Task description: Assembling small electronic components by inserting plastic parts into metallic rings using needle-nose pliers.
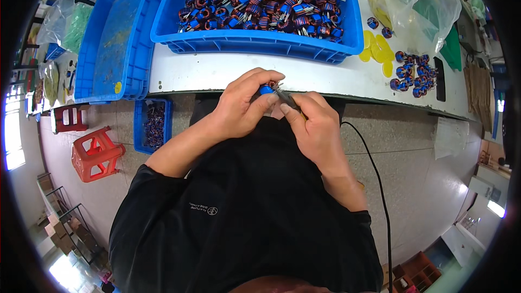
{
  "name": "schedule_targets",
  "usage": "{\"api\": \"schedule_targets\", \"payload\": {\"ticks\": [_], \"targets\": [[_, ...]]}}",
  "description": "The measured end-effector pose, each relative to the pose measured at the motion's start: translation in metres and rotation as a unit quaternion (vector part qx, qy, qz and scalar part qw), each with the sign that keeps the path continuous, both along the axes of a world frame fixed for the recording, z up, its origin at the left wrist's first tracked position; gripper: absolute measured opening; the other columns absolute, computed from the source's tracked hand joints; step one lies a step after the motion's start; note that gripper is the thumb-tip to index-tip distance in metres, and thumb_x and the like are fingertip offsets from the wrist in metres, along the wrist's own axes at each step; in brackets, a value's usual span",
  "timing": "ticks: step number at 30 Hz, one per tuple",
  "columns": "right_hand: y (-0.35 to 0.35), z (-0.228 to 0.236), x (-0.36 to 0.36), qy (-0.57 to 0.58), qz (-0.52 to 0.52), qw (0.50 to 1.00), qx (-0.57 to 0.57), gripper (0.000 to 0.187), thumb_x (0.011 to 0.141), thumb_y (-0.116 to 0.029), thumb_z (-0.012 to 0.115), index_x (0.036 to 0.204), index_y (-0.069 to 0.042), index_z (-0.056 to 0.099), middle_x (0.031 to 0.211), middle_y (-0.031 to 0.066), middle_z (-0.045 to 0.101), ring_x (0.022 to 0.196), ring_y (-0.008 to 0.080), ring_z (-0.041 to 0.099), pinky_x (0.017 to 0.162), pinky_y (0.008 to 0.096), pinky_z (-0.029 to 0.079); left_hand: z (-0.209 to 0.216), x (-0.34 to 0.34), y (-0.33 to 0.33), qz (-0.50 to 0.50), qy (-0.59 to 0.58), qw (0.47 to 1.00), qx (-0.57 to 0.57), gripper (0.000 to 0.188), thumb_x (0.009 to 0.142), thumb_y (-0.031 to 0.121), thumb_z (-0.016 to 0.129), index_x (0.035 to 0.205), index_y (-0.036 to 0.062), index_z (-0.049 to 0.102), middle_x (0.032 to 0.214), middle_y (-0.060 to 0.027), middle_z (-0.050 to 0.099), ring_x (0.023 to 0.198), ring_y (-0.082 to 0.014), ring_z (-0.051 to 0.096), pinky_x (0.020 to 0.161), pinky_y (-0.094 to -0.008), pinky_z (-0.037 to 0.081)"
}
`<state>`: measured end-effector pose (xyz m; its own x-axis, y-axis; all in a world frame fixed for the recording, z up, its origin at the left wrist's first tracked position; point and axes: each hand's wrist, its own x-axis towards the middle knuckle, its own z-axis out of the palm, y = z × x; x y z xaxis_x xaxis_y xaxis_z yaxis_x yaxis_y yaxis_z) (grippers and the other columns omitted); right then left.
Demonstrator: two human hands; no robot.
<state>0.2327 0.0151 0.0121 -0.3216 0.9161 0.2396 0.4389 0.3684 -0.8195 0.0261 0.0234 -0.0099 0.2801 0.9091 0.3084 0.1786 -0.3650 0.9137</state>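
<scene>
My left hand (244, 103) is closed round a toroidal coil (266, 89), blue with copper windings, pinched between thumb and fingers in front of the table edge. Thin metal leads on it point toward my right hand (316, 122). That hand is closed on a dark hand tool (287, 99), whose tip is close to the leads. My fingers cover most of the tool, so its exact kind cannot be made out. Beyond my hands, a blue crate (255, 43) on the table is heaped with many similar coils (266, 2).
Right on the table are yellow discs (378, 49), a group of coils (415, 76), a black phone-like slab (440, 79) and a clear plastic bag (420, 8). An empty blue tray (116, 49) stands left. Below are a bin of coils (153, 125), a red stool (95, 154) and a black cable (380, 179).
</scene>
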Motion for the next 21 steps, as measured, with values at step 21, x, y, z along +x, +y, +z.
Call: {"api": "schedule_targets", "payload": {"ticks": [21], "targets": [[-0.014,-0.003,0.018,-0.014,0.019,0.987,-0.157,0.02,0.094,-0.009,0.074,0.112,-0.001,0.074,0.094,0.0108,0.067,0.077,0.0244,0.061,0.071,0.0326,0.048,-0.003,-0.007,-0.007,-0.121,0.022,0.992,-0.019,0.032,0.108,0.012,0.057,0.137,-0.0008,0.057,0.104,-0.0105,0.063,0.077,-0.0173,0.06,0.072,-0.03,0.05]]}}
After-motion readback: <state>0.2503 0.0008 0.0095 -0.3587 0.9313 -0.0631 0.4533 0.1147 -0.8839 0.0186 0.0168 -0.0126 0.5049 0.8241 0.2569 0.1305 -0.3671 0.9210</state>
